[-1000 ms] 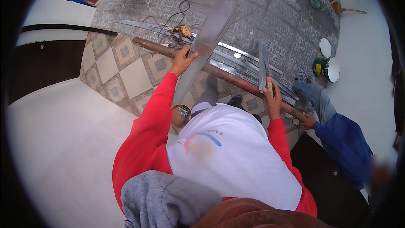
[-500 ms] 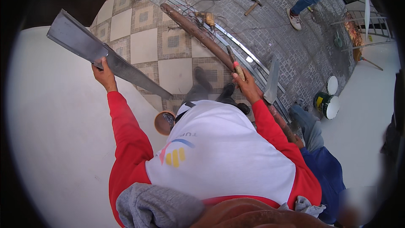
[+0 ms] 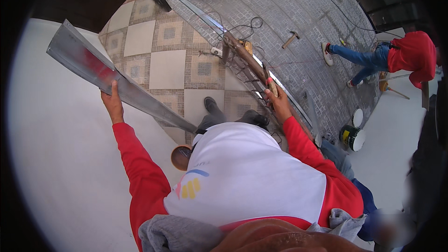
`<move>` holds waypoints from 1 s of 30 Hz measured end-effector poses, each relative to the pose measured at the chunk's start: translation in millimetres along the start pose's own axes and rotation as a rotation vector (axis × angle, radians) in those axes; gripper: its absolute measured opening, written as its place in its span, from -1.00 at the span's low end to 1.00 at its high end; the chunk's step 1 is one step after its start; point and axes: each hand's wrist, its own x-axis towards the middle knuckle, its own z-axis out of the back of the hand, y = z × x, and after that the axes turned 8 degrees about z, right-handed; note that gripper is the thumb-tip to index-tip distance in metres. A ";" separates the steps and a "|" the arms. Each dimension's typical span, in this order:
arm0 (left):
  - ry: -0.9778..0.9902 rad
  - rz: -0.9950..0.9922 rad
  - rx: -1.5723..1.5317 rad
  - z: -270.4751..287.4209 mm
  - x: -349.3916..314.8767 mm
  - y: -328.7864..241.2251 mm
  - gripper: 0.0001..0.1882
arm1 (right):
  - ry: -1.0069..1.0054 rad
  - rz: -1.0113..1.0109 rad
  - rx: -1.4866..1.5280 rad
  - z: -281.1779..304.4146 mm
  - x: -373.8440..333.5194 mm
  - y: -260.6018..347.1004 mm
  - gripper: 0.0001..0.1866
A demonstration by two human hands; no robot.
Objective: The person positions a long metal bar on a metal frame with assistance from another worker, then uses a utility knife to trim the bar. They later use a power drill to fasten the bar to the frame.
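Observation:
My left hand (image 3: 113,105) is closed around the edge of a long grey metal channel (image 3: 84,60), which slants from the upper left down toward my feet; a red reflection shows on its face. My right hand (image 3: 280,107) grips a short tool (image 3: 272,87) with a light brown handle and a dark, narrow metal end; its exact kind is unclear. Just beyond and under that hand runs a rusty brown metal frame (image 3: 247,58) with a round rail and crosspieces, like a ladder. Whether my hand touches the rail I cannot tell.
Beside me stands a round brown pot (image 3: 181,157). Past the rail are a yellow power drill (image 3: 246,45), cables and a hammer (image 3: 290,40). A dark bucket (image 3: 353,137) stands at right. A person in red (image 3: 413,53) bends over nearby; another in blue (image 3: 368,200) is close at my right.
The brown frame now shows its crosspieces, where only the round rail showed before. The person in red has come further into view. My hands keep their holds, and the view has shifted.

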 end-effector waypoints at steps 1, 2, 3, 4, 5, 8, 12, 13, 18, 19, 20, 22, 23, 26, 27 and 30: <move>0.066 -0.049 0.024 -0.3 18.6 -6.9 -0.52 | -0.009 -0.031 0.032 -13.6 11.8 15.8 -0.42; 0.105 -0.060 0.061 -0.1 38.1 -16.1 -0.52 | 0.023 -0.062 -0.017 -23.7 25.0 32.0 -0.41; 0.143 -0.105 0.109 -0.2 61.4 -27.1 -0.51 | 0.018 -0.043 -0.012 -34.7 37.9 47.5 -0.41; 0.175 -0.067 0.096 -1.8 87.1 -39.3 -0.51 | 0.021 -0.011 -0.004 -45.6 51.6 62.5 -0.41; 0.205 -0.066 0.094 -6.5 112.3 -51.5 -0.51 | 0.023 0.023 0.004 -54.0 65.4 76.2 -0.41; 0.286 -0.100 0.059 -27.6 185.6 -81.2 -0.51 | -0.020 0.096 -0.015 -71.5 110.6 109.1 -0.43; 0.359 -0.146 0.066 -72.2 276.9 -106.9 -0.52 | -0.109 0.054 -0.016 -89.0 194.9 116.6 -0.48; 0.385 -0.140 0.089 -84.7 294.1 -106.7 -0.53 | -0.124 0.050 -0.004 -92.6 221.6 110.9 -0.49; 0.380 -0.203 0.265 -144.3 386.2 -106.7 -0.56 | -0.159 -0.239 0.067 -147.1 380.1 57.1 -0.50; 0.398 -0.166 0.265 -157.1 402.4 -101.7 -0.56 | -0.166 -0.247 0.088 -162.7 417.7 48.8 -0.50; 0.405 -0.163 0.283 -170.1 420.8 -99.8 -0.56 | -0.151 -0.239 -0.038 -175.7 448.8 42.6 -0.49; 0.429 -0.160 0.317 -199.3 456.5 -93.9 -0.56 | -0.127 -0.176 -0.157 -202.6 505.9 36.7 -0.47; 0.450 -0.157 0.333 -218.0 474.1 -88.9 -0.56 | -0.121 -0.123 -0.151 -217.3 533.7 36.5 -0.46; 0.552 -0.156 0.377 -281.9 534.5 -73.7 -0.55 | -0.106 0.033 -0.314 -248.1 615.2 48.1 -0.43; 0.590 -0.158 0.380 -305.4 554.1 -66.4 -0.54 | -0.100 0.082 -0.401 -255.5 641.4 53.7 -0.42; 0.693 -0.136 0.385 -377.4 622.1 -39.7 -0.56 | -0.148 0.057 -0.644 -280.6 721.6 65.2 -0.39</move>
